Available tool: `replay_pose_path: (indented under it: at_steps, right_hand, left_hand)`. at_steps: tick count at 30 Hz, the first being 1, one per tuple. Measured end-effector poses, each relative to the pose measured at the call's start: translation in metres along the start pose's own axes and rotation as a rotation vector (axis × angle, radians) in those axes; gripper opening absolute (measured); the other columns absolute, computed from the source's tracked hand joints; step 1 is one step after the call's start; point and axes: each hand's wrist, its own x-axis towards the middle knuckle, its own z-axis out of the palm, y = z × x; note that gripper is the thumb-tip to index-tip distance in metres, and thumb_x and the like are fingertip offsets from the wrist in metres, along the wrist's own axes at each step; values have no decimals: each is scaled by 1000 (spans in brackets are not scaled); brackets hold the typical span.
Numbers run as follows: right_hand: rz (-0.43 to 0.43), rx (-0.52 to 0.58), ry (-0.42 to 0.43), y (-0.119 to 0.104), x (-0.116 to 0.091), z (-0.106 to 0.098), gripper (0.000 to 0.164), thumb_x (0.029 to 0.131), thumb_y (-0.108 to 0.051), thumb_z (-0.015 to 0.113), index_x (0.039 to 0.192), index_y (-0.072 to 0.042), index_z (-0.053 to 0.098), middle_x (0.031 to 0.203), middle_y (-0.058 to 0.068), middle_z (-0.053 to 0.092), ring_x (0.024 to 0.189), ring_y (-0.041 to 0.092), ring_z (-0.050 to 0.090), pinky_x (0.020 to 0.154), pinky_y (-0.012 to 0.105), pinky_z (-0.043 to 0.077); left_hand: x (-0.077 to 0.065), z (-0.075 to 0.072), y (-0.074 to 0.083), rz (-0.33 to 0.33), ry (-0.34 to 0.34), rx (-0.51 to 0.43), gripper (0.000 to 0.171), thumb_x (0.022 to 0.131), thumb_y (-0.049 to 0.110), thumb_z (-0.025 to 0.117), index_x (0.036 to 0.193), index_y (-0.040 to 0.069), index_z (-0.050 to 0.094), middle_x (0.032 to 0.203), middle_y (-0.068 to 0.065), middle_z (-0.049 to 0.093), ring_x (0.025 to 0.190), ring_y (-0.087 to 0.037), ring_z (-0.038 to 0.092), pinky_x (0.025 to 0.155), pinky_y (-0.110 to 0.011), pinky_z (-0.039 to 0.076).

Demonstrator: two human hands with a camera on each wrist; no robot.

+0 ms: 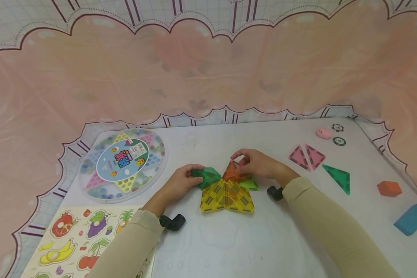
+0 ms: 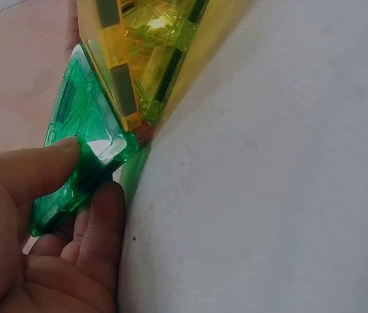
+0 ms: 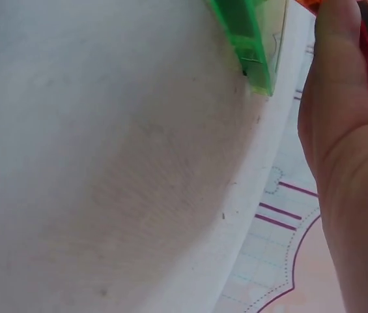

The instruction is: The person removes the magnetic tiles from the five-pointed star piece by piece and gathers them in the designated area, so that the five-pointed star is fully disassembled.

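Translucent magnetic tiles make a small cluster in the middle of the white table in the head view. My left hand [image 1: 178, 183] pinches a dark green triangular tile [image 2: 73, 117] between thumb and fingers, its corner right at the yellow tiles [image 1: 213, 197]. Those yellow tiles lean together at the cluster's front. Behind them, my right hand [image 1: 258, 164] grips an orange-red triangular tile [image 1: 231, 171], its fingers covering part of it. A light green tile [image 1: 249, 184] shows low beside the yellow ones, under the right hand.
Two pink triangular tiles [image 1: 314, 156] and a green one [image 1: 340, 179] lie to the right. Farther right are an orange block [image 1: 389, 189], a blue block [image 1: 412, 219], a pink figure [image 1: 323, 133] and two round chips [image 1: 339, 141]. A round game box [image 1: 87, 193] and fruit board [image 1: 80, 231] occupy the left.
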Motion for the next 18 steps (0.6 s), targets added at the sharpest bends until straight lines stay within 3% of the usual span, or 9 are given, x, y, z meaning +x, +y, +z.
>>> replay_pose_path:
  at_steps: [8,15,18]
  right_hand:
    - [-31,73,4,2,0,0,46,83,-9,63,123,-17,42,101,15,49,85,27,54,73,32,49]
    - [-29,-66,78,5,-4,-4,46,87,-16,58,129,-28,44,106,9,48,88,24,52,74,31,47]
    - [-31,-58,113,4,-7,-10,42,86,-19,60,125,-24,47,106,9,48,89,25,51,74,31,46]
  left_hand:
    - [1,1,0,0,3,-15,34,83,16,64,116,17,57,109,-3,58,94,-15,54,81,-31,43]
    - [1,0,0,-14,6,-6,32,83,17,64,115,20,57,109,-1,57,94,-15,53,82,-31,43]
    - [1,0,0,-20,7,-1,31,83,18,64,113,21,57,109,0,57,94,-16,53,83,-31,43]
